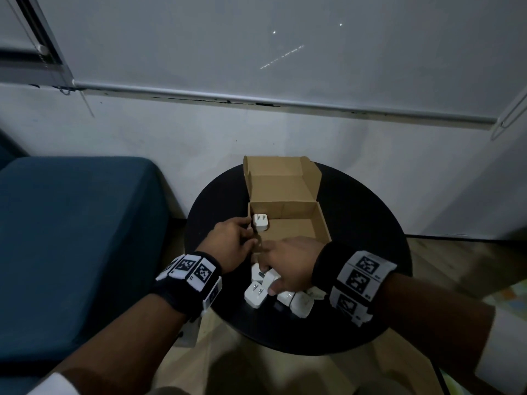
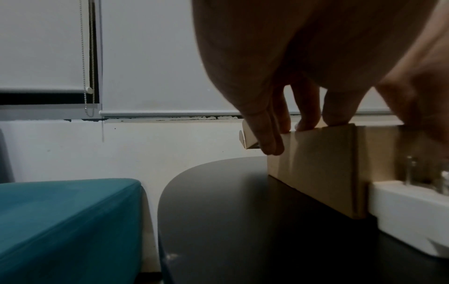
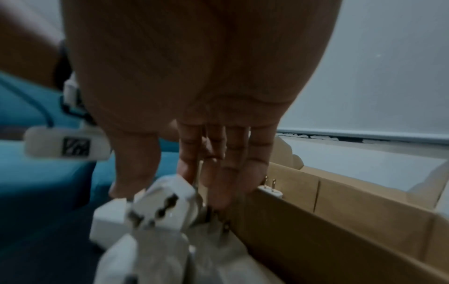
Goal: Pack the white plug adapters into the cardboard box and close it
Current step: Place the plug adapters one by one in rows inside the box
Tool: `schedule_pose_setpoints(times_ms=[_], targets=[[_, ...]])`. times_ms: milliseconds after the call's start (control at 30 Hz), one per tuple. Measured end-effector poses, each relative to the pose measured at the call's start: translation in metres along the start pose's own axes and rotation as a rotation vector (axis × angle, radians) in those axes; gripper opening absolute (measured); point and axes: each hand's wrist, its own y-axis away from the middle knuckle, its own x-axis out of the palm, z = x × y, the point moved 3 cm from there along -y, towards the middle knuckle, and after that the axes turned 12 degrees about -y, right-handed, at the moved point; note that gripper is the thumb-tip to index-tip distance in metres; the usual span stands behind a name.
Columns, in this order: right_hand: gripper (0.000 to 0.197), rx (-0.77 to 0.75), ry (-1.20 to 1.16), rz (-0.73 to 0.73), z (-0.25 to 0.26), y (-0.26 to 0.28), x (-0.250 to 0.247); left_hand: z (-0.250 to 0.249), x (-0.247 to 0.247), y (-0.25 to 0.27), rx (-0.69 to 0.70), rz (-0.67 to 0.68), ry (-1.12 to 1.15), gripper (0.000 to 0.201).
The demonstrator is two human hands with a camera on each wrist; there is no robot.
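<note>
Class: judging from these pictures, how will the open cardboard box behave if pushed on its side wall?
Probably slides easily: the cardboard box holds one adapter on a smooth black table. Thin walls likely flex; the left hand holds one. The raised lid may wobble.

Head view looks down from above — wrist views sit low, close, sharing the cardboard box (image 1: pixel 293 229).

Round black table (image 1: pixel 359 229) w/ open brown cardboard box (image 1: pixel 281 181) at back, heap of white plastic plug adapters (image 1: pixel 301 305) just in front.
</note>
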Motion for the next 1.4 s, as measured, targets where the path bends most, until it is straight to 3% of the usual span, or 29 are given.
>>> schedule_pose_setpoints(times_ms=[500,667,767,933,1167,1400], targets=[[0.038,0.0,-0.087,-0.065,-0.004,0.002,-0.004,0.005,0.001,-0.005,0.004,0.027,-0.009,0.028],[0.04,0.017,-0.374,-0.253,-0.017,0.009,-0.041,0.008,0.001,-0.008,0.014,-0.001,0.014,0.025],[0.051,0.053,-0.341,-0.334,-0.037,0.001,-0.057,0.005,-0.003,-0.011,0.0,0.008,0.01,0.022],[0.034,0.192,-0.201,-0.269,-0.062,-0.028,-0.059,0.004,-0.002,-0.013,-0.01,0.038,0.016,0.02],[0.05,0.343,-0.112,-0.201,-0.069,-0.053,-0.044,0.009,-0.002,-0.014,-0.005,0.063,0.046,0.021],[0.046,0.346,-0.08,-0.07,-0.064,-0.065,-0.036,0.009,0.0,-0.014,-0.005,0.065,0.057,0.025]])
